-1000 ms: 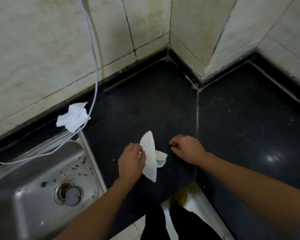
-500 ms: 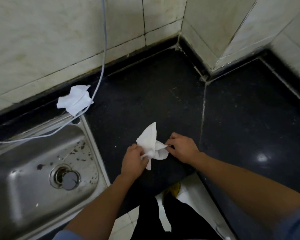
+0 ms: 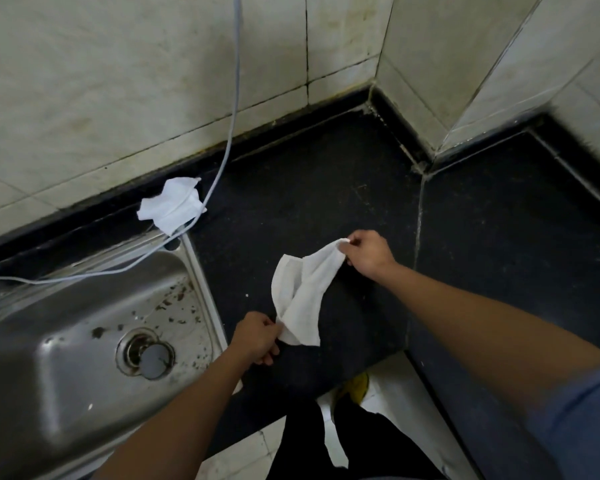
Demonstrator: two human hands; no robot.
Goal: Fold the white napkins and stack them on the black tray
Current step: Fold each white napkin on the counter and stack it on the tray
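Nearby, a cable drapes over the second napkin beside the sink.

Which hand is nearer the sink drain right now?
Left. The left hand is just right of the sink drain, past the basin's rim. The right hand is farther right, over the black counter.

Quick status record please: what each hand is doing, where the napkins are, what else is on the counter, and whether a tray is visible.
left hand: pinching the near corner of the held napkin
right hand: pinching its far corner
held napkin: stretched between both hands over the black counter, not yet folded
second napkin: crumpled by the wall, at the sink's back corner
cord: hangs down the wall, crosses the second napkin
sink: steel, left of the counter, speckled with debris
black tray: not in view
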